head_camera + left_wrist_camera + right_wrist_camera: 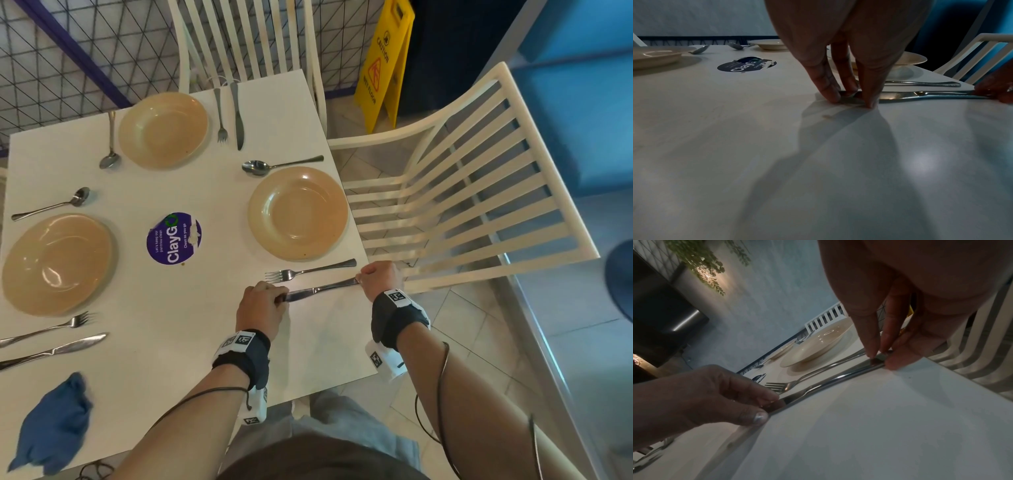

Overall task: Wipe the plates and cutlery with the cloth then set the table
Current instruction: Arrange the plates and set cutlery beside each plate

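A steel knife lies on the white table below a tan plate and a fork. My left hand pinches the blade tip against the table. At the table's right edge my right hand pinches the handle end. A crumpled blue cloth lies at the near left, untouched. Two more tan plates sit at the left and far settings with cutlery beside them.
A purple round sticker marks the table's middle. White slatted chairs stand at the right and far sides. A yellow wet-floor sign stands on the floor beyond. Spoons lie near the plates.
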`<state>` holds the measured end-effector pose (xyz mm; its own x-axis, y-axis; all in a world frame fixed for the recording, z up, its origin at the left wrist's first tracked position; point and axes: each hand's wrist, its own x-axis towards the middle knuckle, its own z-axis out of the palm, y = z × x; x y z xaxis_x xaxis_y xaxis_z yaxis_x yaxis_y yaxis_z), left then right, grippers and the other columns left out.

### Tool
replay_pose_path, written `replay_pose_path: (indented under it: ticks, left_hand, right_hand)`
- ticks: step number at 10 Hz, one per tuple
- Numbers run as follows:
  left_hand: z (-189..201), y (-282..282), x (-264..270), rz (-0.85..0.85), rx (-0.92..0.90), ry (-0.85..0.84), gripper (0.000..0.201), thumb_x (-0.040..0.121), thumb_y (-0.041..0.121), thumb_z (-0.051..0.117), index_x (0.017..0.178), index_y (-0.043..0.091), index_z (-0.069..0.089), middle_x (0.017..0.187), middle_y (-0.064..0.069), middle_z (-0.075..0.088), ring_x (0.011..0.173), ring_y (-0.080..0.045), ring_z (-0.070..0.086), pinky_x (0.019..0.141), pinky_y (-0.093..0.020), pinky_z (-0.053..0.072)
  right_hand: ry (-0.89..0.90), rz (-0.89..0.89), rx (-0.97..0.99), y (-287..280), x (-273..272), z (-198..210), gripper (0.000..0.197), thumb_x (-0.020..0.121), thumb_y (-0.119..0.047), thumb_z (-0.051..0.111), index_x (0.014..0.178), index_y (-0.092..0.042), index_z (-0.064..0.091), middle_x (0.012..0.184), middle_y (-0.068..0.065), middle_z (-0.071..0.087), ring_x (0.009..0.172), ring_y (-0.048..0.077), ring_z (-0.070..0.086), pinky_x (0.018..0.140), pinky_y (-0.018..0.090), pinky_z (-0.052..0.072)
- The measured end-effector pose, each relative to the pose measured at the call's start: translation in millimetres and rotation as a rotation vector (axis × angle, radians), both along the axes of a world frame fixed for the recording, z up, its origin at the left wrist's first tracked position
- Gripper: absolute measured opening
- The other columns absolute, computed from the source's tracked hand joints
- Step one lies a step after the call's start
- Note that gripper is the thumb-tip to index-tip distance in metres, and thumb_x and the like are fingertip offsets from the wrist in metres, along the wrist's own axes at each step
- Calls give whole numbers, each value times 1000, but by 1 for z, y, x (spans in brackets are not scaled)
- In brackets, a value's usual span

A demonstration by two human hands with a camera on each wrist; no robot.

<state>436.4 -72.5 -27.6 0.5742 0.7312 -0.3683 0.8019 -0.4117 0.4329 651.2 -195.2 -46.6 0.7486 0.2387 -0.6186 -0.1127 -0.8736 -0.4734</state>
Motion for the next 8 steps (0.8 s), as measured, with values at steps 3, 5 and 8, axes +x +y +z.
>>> replay_pose_path:
  ticks: [3,5,8]
  left_hand:
    - [0,-2,-4,-16,12,39,29,90,22,69,119,25,70,119,3,62,112,-22,50,89,-36,50]
    - [1,-3,-17,9,13,-3,32,89,18,67,121,26,68,124,6,59,111,-21,50,90,-33,49]
    - [13,5,-102,261,-121,-125,28,87,26,74,115,26,70,114,7,66,102,-18,63,93,-37,51]
  right_hand:
    - [-4,-4,17,-4,-2,3,18,83,-20,75,100,-20,74,104,6,71,86,23,62,74,25,46]
    - [-6,19,56,-10,-1,7,25,84,-21,74,109,-18,72,106,6,69,90,23,63,78,27,48]
    - [-22,-37,97,-38,-17,-8,40,74,-27,74,112,-24,62,93,8,75,88,28,72,85,40,59]
